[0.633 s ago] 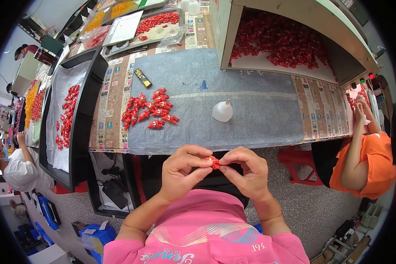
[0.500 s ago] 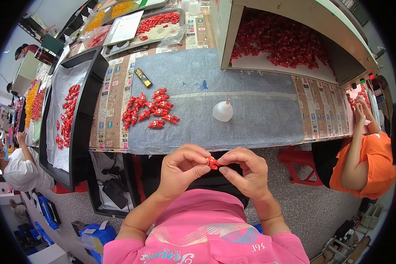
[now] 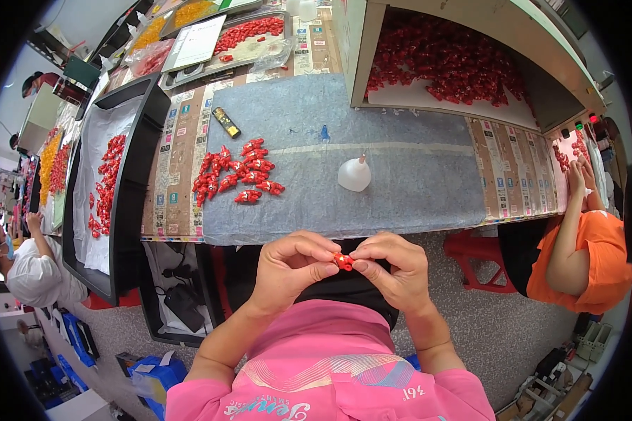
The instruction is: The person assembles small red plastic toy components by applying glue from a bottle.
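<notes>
Between the fingertips of both hands, just in front of the table edge, is a small red figurine (image 3: 343, 262) with a light patch on it. My left hand (image 3: 293, 270) pinches its left end with thumb and forefinger. My right hand (image 3: 395, 270) grips the other end the same way. On the blue-grey mat (image 3: 414, 189) beyond lies a loose group of similar red figurines (image 3: 239, 172). A white squeeze bottle (image 3: 354, 175) with a thin tip stands right of them, and a black-and-gold cylinder (image 3: 227, 123) lies behind them.
A black tray (image 3: 158, 116) with red pieces stands at the left. An open-fronted box (image 3: 356, 63) full of red pieces stands at the back right. Farther back is a metal tray (image 3: 286, 28) of red pieces. Co-workers sit left and right; a red stool (image 3: 481, 263) is at the right.
The red figurine has turned slightly between my fingertips and now shows a light patch. Both hands stay close together in nearly the same place.
</notes>
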{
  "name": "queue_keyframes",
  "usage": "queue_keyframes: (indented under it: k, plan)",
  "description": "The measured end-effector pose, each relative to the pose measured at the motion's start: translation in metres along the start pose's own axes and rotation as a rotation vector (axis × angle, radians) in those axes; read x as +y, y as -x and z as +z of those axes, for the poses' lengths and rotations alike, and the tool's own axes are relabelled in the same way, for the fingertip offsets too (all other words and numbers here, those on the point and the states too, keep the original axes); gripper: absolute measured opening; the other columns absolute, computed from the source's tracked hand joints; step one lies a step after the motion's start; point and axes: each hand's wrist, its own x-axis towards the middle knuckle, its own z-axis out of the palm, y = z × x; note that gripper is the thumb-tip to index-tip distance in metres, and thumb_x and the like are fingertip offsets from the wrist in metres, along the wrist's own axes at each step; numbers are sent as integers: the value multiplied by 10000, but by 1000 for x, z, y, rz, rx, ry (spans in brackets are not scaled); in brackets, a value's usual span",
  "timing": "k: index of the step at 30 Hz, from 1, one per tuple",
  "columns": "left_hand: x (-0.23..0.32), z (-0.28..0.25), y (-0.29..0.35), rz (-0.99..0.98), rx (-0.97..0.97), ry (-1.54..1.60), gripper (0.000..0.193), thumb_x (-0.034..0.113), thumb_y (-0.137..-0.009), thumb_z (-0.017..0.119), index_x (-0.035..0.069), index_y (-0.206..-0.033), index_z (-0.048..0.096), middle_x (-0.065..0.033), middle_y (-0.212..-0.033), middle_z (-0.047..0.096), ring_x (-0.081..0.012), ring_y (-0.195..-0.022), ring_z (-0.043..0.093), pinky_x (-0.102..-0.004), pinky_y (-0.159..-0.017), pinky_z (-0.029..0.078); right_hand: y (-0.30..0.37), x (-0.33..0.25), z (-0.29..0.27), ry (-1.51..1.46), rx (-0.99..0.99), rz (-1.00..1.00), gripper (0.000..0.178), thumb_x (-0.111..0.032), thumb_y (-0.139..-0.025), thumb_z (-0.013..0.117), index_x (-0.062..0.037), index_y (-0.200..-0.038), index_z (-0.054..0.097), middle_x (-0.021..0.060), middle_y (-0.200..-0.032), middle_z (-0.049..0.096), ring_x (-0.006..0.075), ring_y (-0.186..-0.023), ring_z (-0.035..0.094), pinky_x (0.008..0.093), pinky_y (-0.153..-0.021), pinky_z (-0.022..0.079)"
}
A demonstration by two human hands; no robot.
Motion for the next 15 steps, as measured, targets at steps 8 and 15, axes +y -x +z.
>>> queue_keyframes:
  k: [8, 15]
  plan:
    - [-1, 1, -1, 3, 25, -41, 209, -146, -709, 695, 9, -848, 687, -131, -968, 651, -180, -878, 645, -287, -795, 553, -2, 3, -1, 32, 4, -66, 102, -54, -782, 709, -29, -879, 684, 67, -805, 674, 187, -730, 631, 287, -652, 491]
    - [-1, 1, -2, -42, 56, -24, 203, -138, -704, 702, 12, -840, 690, -129, -963, 652, -178, -879, 643, -293, -805, 547, -3, 6, 0, 20, 7, -63, 109, -50, -776, 713, -24, -878, 683, 69, -790, 675, 184, -712, 628, 287, -648, 484]
